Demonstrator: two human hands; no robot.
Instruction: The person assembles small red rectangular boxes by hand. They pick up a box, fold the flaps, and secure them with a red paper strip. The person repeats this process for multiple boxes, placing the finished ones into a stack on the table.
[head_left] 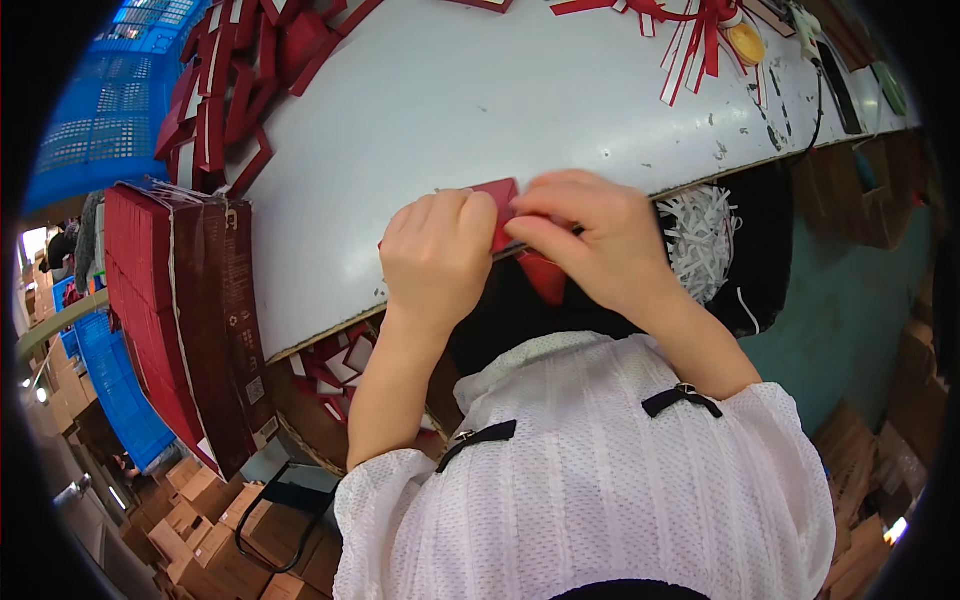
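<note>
At the table's near edge I have a small red cardboard piece [503, 198] between my hands, mostly covered by them. My left hand [437, 250] is closed over its left part, fingers curled and knuckles up. From the right, my right hand [592, 232] closes thumb and fingers together at the piece's right edge; whether a strip is pinched there is too small to see. Just below the table edge, between my wrists, a red pointed piece [543, 276] shows over the dark gap at my lap.
Red folded pieces with white strips [235, 80] pile up at the far left, beside a blue crate [110, 110]. A carton packed with red boxes [140, 270] stands left. Red and white strips [690, 45] lie far right. White paper strips [700, 240] fill a black bag below.
</note>
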